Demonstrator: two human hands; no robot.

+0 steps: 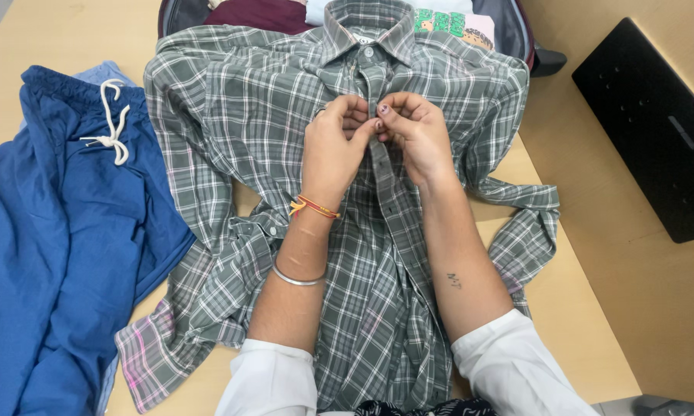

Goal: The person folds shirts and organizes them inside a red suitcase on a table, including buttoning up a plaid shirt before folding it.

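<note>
A grey-green plaid shirt (239, 115) lies face up across the wooden table (578, 308), collar at the far end. My left hand (333, 142) and my right hand (416, 131) meet at the button placket just below the collar, fingertips pinching the fabric edges together at a button. A red-and-orange thread band and a metal bangle circle my left wrist and forearm. White sleeves are pushed up on both arms. The button itself is hidden by my fingers.
Blue drawstring trousers (62, 231) lie at the left, with a white cord. An open suitcase (516, 31) with folded clothes sits behind the shirt's collar. A black flat panel (655, 131) rests at the right, past the table's edge.
</note>
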